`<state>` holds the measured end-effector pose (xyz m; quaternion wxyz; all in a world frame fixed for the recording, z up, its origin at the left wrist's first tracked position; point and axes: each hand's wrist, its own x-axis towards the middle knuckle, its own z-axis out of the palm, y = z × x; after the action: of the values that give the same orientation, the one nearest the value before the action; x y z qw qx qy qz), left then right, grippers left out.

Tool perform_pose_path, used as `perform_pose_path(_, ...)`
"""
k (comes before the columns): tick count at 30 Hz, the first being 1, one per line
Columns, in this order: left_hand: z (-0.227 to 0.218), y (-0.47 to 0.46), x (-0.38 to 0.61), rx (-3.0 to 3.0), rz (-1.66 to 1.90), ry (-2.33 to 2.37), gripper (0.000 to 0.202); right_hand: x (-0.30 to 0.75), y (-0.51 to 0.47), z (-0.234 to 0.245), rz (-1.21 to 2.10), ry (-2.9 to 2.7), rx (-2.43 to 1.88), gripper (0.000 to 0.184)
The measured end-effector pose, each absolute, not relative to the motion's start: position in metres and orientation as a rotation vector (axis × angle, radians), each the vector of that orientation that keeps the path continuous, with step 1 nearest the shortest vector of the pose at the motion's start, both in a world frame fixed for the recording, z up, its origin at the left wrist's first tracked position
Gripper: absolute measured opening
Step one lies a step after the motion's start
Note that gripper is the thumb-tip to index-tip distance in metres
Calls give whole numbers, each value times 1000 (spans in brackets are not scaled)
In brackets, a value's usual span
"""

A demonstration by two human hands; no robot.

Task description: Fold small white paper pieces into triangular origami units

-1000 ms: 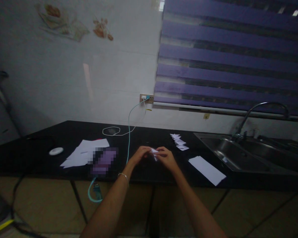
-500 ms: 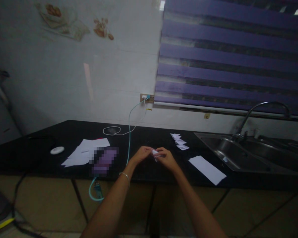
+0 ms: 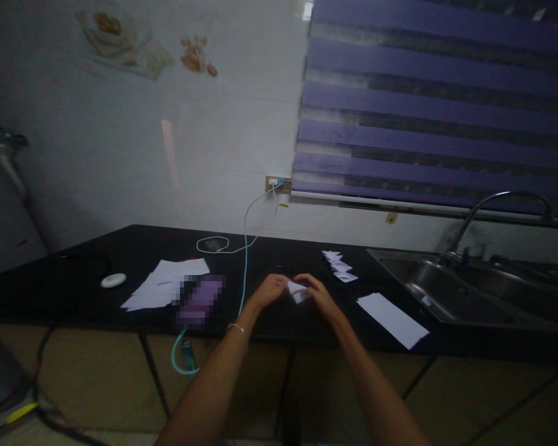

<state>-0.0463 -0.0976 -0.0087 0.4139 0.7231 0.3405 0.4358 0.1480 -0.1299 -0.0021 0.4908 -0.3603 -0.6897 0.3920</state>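
Note:
Between my two hands is a small folded piece of white paper (image 3: 297, 291), held just above the black countertop (image 3: 279, 328). My left hand (image 3: 272, 290) pinches its left corner, with a thin bracelet on that wrist. On the other side, my right hand (image 3: 320, 294) grips the paper's right edge between thumb and fingers. Several folded white paper pieces (image 3: 340, 266) lie in an overlapping row beyond my right hand. To the right of them rests a stack of white paper strips (image 3: 393, 319).
Loose white sheets (image 3: 153, 288) lie at the left beside a purple, partly pixelated object (image 3: 199, 303). A white round disc (image 3: 113, 280) sits farther left. A teal cable (image 3: 245, 248) runs from the wall socket (image 3: 278, 184) across the counter. A steel sink (image 3: 428, 285) with a faucet stands right.
My right hand has shifted slightly right and its fingers have moved off the paper's front, so more of the folded paper shows. The whole view has moved a little.

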Motion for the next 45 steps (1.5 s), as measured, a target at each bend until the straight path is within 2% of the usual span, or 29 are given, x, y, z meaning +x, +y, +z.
perform_pose_path(6,-13,-102,-42,1989,1080,967,23,141,-126,-11,1035,-1529,-944,23)
perform_pose_path(11,-13,-107,-42,2183,1081,933,23,133,-128,-15,782,-1762,-1089,36)
perform_pose_path(14,-12,-109,-42,2205,1068,927,24,132,-128,-15,731,-1792,-1079,37)
perform_pose_path(31,-13,-103,-41,2032,906,762,34,137,-128,-17,809,-1681,-1154,41)
perform_pose_path(38,-16,-97,-44,2022,990,863,38,137,-135,-8,965,-1649,-1074,32)
perform_pose_path(45,-15,-100,-42,1958,947,828,45,139,-133,-12,902,-1616,-1121,36)
